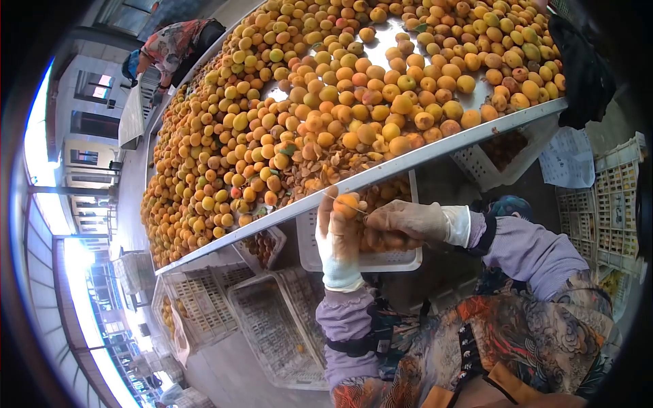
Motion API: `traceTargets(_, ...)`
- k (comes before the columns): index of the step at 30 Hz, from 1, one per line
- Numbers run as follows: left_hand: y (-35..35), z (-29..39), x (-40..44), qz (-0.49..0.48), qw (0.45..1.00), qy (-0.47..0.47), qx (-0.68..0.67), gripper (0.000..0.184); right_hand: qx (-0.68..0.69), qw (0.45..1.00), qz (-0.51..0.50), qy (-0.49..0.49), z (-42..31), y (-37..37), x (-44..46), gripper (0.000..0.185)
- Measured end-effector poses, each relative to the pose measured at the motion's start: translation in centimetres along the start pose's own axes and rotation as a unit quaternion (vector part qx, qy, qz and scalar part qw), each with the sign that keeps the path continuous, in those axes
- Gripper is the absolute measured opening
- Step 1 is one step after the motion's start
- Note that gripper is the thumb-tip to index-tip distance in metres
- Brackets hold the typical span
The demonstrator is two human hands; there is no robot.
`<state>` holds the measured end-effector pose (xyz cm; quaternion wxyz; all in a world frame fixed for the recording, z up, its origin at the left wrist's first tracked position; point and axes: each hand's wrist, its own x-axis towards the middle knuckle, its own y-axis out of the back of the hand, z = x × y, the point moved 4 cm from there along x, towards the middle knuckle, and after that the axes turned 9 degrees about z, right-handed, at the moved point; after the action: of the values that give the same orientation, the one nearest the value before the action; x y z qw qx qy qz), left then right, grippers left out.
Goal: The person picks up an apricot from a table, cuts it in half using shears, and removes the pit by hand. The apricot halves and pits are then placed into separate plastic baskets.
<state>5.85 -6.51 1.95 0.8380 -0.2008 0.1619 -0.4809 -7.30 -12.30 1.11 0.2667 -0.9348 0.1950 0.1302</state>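
My left hand (pixel 338 243), in a pale glove, is closed around an orange apricot (pixel 346 205) just outside the table's near edge. My gloved right hand (pixel 407 219) is pinched closed close beside that fruit. Between its fingertips and the apricot shows a thin, light, wire-like tool (pixel 358 210), too fine to make out fully. Below both hands sits a white crate (pixel 398 263) holding apricots, partly hidden by the hands. Brown apricot scraps (pixel 328 168) lie on the table just beyond my left hand.
Apricots (pixel 224 153) cover much of the metal table, whose raised rim (pixel 469 139) runs diagonally ahead. Plastic crates (pixel 279 326) stand on the floor at left, with stacked crates (pixel 598 204) at right. Another person (pixel 178 47) bends at the table's far left. Dark cloth (pixel 581 71) hangs over the right corner.
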Motion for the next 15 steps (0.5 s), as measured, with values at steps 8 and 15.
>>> traceTargets(8, -0.7, 0.0, -0.6, 0.012, 0.999, 0.029, 0.009, 0.054, -0.001, 0.999, 0.038, -0.005, 0.4, -0.5, 0.5, 0.046)
traceTargets(15, 0.6, -0.3, -0.5, 0.018, 0.996, -0.002, 0.088, 0.048, 0.015, 0.999, 0.032, -0.007, 0.1, -1.2, 0.3, 0.047)
